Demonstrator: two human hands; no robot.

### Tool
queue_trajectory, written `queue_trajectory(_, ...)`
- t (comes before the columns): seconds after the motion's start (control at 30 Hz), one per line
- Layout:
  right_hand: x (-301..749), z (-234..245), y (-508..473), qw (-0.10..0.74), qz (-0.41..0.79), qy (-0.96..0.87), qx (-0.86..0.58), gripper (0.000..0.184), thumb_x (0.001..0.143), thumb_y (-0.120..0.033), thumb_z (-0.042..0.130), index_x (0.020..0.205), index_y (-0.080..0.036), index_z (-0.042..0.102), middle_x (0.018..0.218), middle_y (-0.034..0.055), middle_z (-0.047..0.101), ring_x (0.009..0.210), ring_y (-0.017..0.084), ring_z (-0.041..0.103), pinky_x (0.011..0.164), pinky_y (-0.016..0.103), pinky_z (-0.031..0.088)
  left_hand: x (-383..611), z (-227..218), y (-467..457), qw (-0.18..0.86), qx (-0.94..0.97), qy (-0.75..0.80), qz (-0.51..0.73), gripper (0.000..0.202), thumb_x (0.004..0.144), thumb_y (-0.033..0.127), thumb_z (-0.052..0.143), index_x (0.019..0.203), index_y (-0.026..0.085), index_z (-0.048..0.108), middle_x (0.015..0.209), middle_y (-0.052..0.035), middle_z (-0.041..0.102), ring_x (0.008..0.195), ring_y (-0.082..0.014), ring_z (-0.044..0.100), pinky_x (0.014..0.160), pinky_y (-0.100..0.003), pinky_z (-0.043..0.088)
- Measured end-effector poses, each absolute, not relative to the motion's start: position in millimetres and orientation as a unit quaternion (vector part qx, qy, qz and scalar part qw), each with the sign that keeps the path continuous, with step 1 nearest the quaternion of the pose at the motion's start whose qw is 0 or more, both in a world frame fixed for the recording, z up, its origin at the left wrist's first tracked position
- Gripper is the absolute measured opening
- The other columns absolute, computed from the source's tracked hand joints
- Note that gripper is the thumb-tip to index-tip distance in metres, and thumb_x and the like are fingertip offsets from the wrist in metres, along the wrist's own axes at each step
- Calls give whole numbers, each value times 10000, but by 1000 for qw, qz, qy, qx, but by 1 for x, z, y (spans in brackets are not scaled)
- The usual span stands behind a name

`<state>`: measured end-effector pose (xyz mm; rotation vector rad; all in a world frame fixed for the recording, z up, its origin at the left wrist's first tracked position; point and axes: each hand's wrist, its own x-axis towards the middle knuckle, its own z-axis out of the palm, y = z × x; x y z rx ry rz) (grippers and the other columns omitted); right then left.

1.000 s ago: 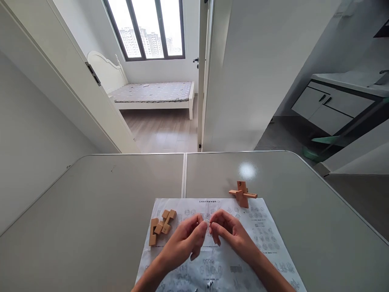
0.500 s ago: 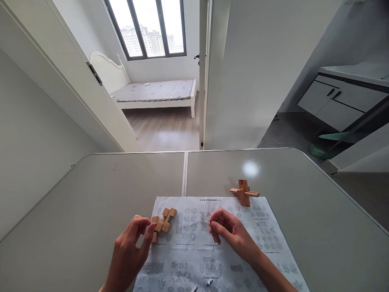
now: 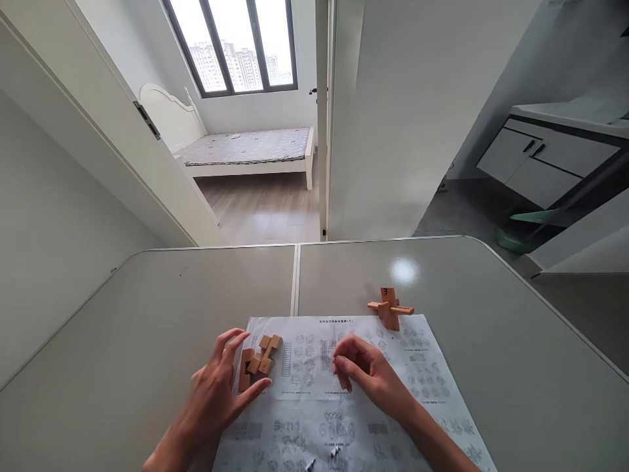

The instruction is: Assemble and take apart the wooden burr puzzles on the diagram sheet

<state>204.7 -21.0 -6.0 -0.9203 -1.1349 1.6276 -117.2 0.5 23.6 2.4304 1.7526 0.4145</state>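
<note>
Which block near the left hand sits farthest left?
The long block at the sheet's left edge, beside the left hand; the other blocks lie to its right.

Left hand and right hand are bare (slim forearms too).

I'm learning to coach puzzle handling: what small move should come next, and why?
Probably close the left hand gently on the wooden blocks: it is spread open right beside them, while the right hand is loosely curled over the printed paper, away from them.
</note>
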Motion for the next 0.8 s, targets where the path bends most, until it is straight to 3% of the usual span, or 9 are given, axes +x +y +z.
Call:
queue_trajectory(0.23,204,-8,-21,462,659,-460,-373,342,983,-533,691,958,-199,620,838,20,670,629,125,581,611,274,495,-110,32,16,114,847,511,88,685,926,477,695,1532,353,400,1590,-53,538,1065,-256,781,811,-341,645)
queue_trajectory(0.53,203,-7,-21,463,656,-461,-377,348,975,-542,696,943,-205,615,826,16,670,619,126,577,609,280,501,-97,39,18,158,853,487,100,523,897,372,715,1401,359,577,1429,-4,691,1004,-234,790,820,-297,628)
queue_trajectory(0.8,203,-9,-20,459,653,-466,-382,353,979,-546,686,955,-201,617,826,20,673,619,128,578,611,283,496,-81,37,13,190,855,471,104,528,892,320,725,1394,352,566,1422,-18,683,1019,-234,773,841,-308,616)
